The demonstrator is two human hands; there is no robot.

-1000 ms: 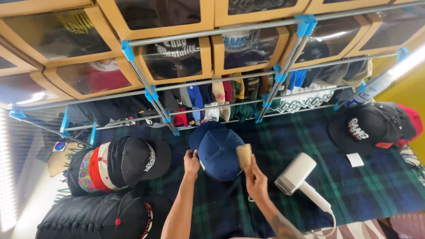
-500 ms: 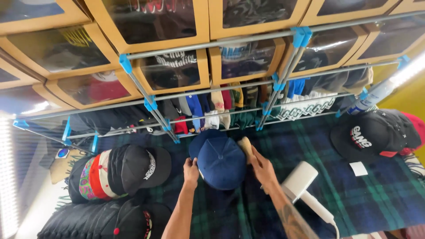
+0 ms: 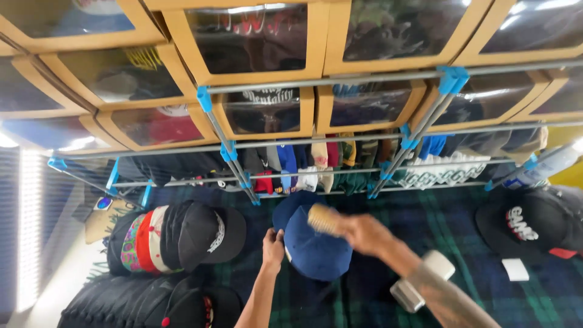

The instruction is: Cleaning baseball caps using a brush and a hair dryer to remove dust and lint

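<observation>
A navy blue cap (image 3: 316, 249) rests on a dark plaid blanket (image 3: 461, 225), brim pointing away from me. My left hand (image 3: 272, 249) grips the cap's left edge. My right hand (image 3: 364, 234), blurred, holds a wooden brush (image 3: 325, 219) laid across the upper right of the cap's crown, and my forearm crosses over a white hair dryer (image 3: 422, 282).
Stacks of black and coloured caps (image 3: 176, 237) lie at the left, more black caps (image 3: 534, 225) at the right beside a white card (image 3: 517, 269). Behind stands a grey rack with blue joints (image 3: 231, 152), hung with caps, below cardboard boxes with clear windows (image 3: 261, 112).
My right hand swung the brush from the cap's right side up and over its crown toward the left. The camera shifted, so everything sits lower and further right. The left hand kept its hold.
</observation>
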